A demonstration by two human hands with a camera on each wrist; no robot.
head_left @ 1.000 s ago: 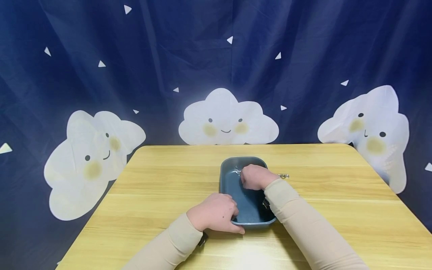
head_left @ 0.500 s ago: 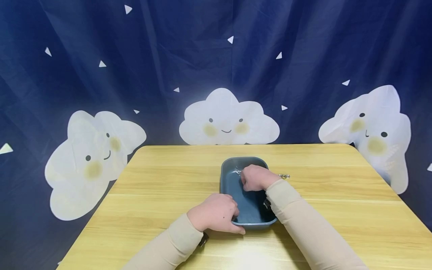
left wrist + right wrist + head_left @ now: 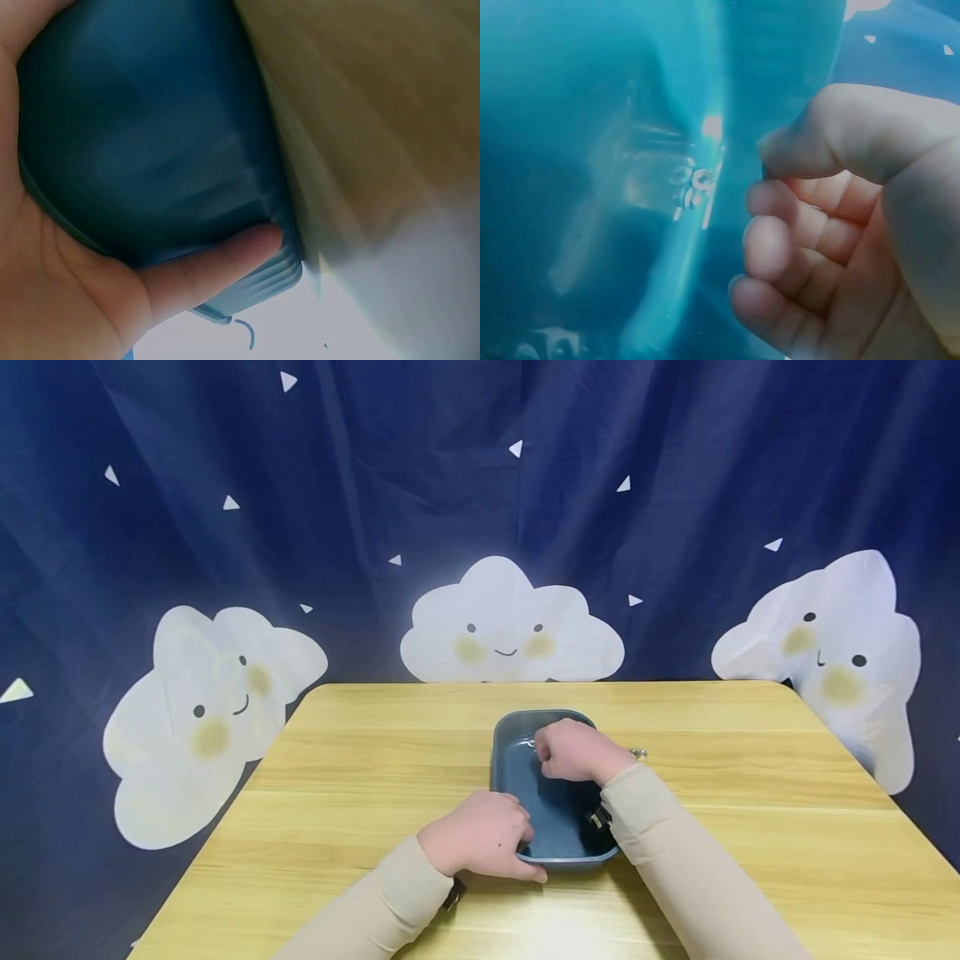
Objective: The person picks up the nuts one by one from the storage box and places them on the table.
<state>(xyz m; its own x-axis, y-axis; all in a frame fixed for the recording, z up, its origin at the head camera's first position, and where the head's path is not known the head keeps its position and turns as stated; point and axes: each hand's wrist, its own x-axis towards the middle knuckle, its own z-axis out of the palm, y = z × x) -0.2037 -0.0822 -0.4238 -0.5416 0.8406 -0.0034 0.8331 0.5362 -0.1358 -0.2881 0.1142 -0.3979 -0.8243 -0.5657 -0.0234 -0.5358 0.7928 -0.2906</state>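
Observation:
A deep blue-grey rectangular basin (image 3: 555,862) with rounded corners stands on the table. My left hand (image 3: 483,835) grips its near left corner, thumb (image 3: 217,262) along the outer wall and fingers over the rim. My right hand (image 3: 573,750) is over the far half of the basin, fingers curled. In the right wrist view the thumb and forefinger tips of the right hand (image 3: 840,202) pinch a small dark piece (image 3: 766,172), mostly hidden between them. Small shiny rings (image 3: 703,178) show at the foot of the basin's inner wall.
Small shiny metal pieces (image 3: 639,754) lie on the wooden table (image 3: 360,752) to the right of the basin, partly behind the right wrist. A dark blue curtain (image 3: 450,485) with white clouds hangs behind the table's far edge.
The right hand has risen slightly and its wrist has shifted right, covering more of the metal pieces on the table. The left hand keeps its hold on the basin.

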